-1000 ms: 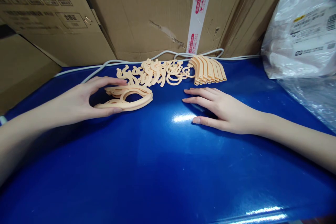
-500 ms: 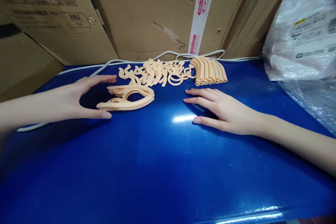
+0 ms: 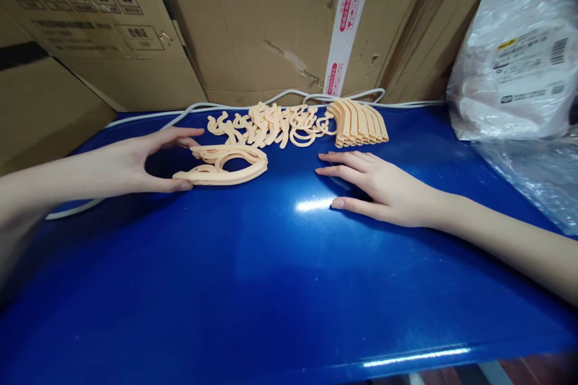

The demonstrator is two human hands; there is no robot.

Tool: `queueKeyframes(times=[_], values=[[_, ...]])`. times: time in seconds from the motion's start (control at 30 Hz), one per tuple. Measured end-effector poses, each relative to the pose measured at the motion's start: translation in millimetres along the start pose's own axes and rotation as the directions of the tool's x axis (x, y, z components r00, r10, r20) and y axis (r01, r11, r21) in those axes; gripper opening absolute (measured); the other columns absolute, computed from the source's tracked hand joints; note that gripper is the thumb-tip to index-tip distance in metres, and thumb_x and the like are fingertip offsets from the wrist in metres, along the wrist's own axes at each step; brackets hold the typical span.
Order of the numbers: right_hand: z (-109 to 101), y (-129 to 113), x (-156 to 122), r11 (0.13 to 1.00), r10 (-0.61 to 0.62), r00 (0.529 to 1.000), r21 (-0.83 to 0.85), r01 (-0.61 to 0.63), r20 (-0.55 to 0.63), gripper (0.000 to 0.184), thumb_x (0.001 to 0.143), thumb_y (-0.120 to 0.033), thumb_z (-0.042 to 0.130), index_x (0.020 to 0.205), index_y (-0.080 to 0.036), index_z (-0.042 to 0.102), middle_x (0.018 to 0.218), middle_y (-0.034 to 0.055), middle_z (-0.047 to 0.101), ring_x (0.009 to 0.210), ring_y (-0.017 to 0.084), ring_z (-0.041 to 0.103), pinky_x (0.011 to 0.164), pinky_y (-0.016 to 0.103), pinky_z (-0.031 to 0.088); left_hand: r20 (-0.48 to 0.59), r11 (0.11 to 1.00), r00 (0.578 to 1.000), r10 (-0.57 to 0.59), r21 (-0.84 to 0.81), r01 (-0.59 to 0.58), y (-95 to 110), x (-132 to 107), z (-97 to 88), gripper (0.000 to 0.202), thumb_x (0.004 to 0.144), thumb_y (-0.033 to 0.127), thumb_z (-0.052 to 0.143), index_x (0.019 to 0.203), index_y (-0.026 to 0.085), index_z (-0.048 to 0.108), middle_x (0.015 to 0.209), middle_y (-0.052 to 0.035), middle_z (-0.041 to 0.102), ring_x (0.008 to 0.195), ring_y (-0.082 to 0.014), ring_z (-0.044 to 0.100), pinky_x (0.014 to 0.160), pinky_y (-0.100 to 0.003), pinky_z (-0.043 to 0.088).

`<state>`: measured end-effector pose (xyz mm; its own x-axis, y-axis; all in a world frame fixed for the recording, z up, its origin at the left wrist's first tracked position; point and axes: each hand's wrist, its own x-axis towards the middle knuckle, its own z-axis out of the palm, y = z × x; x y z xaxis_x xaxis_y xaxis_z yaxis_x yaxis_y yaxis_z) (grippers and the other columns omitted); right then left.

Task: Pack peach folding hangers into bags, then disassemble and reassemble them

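My left hand point(image 3: 130, 162) lies on the blue table point(image 3: 271, 289) with thumb and fingers spread in a wide C. Its thumb tip touches the near left end of a small stack of peach plastic hanger pieces point(image 3: 228, 166), and its fingertips rest by the stack's far left end. To the right of the stack, my right hand point(image 3: 383, 187) rests palm down with fingers stretched flat and nothing in it. Behind the stack lies a loose pile of peach hook pieces point(image 3: 271, 123). A neat row of curved peach pieces point(image 3: 359, 123) stands just beyond my right fingertips.
Cardboard boxes point(image 3: 253, 24) wall off the back and left of the table. A white cable point(image 3: 180, 111) runs along the back edge and off to the left. A clear plastic bag with labelled packets point(image 3: 519, 72) sits at the right.
My left hand drew back off the stack to the left, then came in again until its thumb met the stack's near end. My right hand has stayed still.
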<state>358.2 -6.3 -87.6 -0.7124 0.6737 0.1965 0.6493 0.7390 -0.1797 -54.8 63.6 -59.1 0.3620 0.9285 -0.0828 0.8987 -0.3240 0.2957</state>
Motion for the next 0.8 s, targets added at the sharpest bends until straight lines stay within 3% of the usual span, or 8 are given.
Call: queueKeyframes(times=[0.5,0.7,0.8], values=[[-1.0,-3.3,0.8,1.0,-0.004,1.0,-0.011,0.004,0.008,0.058,0.098,-0.055,0.048,0.141,-0.016,0.056,0.152,0.0174,0.049,0.135,0.032,0.052,0.111,0.053,0.041,-0.027,0.997,0.997,0.073,-0.002,-0.073,-3.8,-3.6,-0.8,0.093,0.069,0.068,0.068,0.151,0.037,0.038,0.139,-0.0018,0.06,0.134,-0.0314,0.052,0.119,-0.05,0.03],[-1.2,-3.5,-0.7,1.0,-0.008,1.0,-0.025,0.008,0.006,0.057,0.099,-0.054,0.047,0.141,-0.016,0.056,0.153,0.0172,0.049,0.136,0.032,0.051,0.112,0.052,0.041,0.024,0.998,0.998,0.062,-0.026,-0.061,-6.2,-3.0,-1.7,0.093,0.07,0.07,0.069,0.151,0.039,0.037,0.155,0.0016,0.047,0.139,-0.0299,0.047,0.121,-0.045,0.03],[-1.5,-3.7,-0.6,1.0,-0.002,1.0,-0.019,0.003,0.004,0.057,0.099,-0.055,0.047,0.141,-0.018,0.056,0.153,0.0164,0.049,0.136,0.032,0.051,0.112,0.052,0.041,0.019,0.998,0.998,0.064,-0.027,-0.064,-5.2,-3.0,-1.3,0.092,0.07,0.07,0.069,0.151,0.037,0.038,0.155,0.0004,0.047,0.139,-0.0304,0.047,0.121,-0.046,0.029]])
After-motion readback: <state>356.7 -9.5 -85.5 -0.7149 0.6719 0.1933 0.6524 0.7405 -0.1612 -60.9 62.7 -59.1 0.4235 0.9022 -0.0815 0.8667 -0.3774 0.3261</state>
